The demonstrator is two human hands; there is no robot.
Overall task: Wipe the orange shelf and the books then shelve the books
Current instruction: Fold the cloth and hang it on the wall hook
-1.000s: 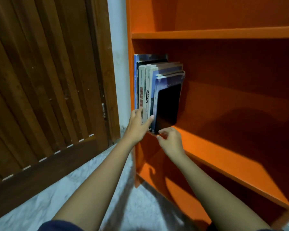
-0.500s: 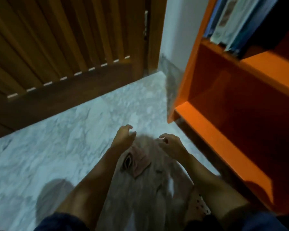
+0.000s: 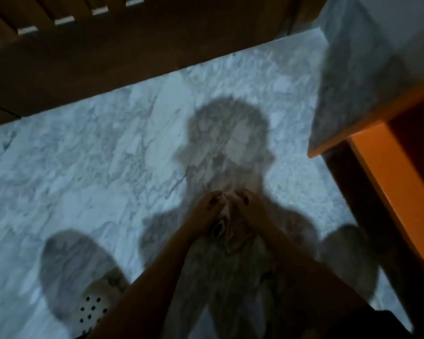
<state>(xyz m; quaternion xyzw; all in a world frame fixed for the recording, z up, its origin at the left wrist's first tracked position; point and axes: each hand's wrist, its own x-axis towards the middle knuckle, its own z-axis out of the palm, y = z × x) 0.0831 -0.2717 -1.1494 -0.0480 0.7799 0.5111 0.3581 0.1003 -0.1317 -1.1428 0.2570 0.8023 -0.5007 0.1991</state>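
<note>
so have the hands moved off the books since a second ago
Yes. Both hands, left and right, have come down from the books to a crumpled cloth low over the marble floor, below and left of the orange shelf.

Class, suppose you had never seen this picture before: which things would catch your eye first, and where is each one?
First, the two hands, left and right, meeting at lower centre and pinching a pale cloth between them. Behind them a big dark shadow of the person spreads over the marble floor. At the right edge, the bright orange shelf stands out against the dim room.
</note>
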